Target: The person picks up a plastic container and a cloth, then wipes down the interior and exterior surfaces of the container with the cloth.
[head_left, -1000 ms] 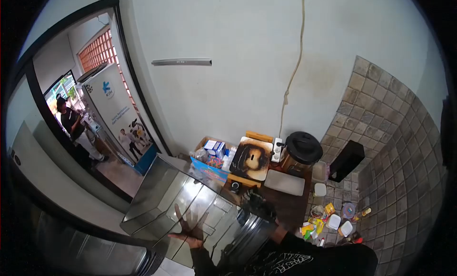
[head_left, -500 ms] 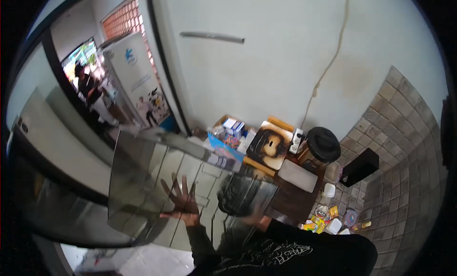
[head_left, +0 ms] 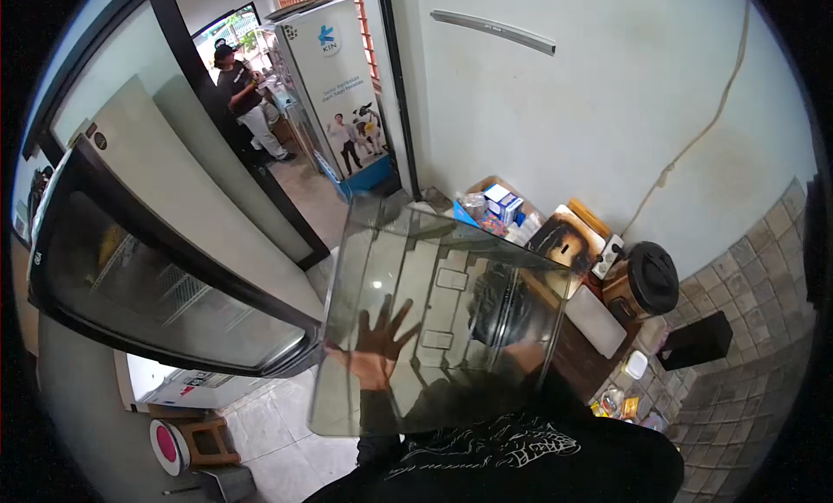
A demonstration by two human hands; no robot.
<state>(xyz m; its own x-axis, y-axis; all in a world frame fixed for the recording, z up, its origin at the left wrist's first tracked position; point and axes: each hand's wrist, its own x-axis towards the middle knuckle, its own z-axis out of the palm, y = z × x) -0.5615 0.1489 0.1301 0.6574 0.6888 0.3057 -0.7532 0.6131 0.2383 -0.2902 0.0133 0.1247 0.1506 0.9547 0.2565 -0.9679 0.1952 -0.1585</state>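
A large tinted glass panel (head_left: 403, 286) is tilted in front of me, and the floor and other things show through it. My left hand (head_left: 380, 342) is seen through the pane, fingers spread wide, supporting it from behind near its left edge. Toward the panel's lower right, my right hand (head_left: 523, 361) shows dimly through the glass. Its fingers are blurred, so their grip is unclear. A dark crumpled shape (head_left: 499, 303) appears through the pane above the right hand.
An open, dark-framed glass door (head_left: 165, 286) stands at left. A stool (head_left: 208, 442) is low on the left. On the right are a scorched board (head_left: 564, 243), a black-lidded container (head_left: 652, 277) and small packets. A person (head_left: 247, 100) stands beyond the doorway.
My view has swung left and down, so the room appears shifted right. The panel now stands more upright in view, with my left hand still spread behind it. My right hand has moved upward.
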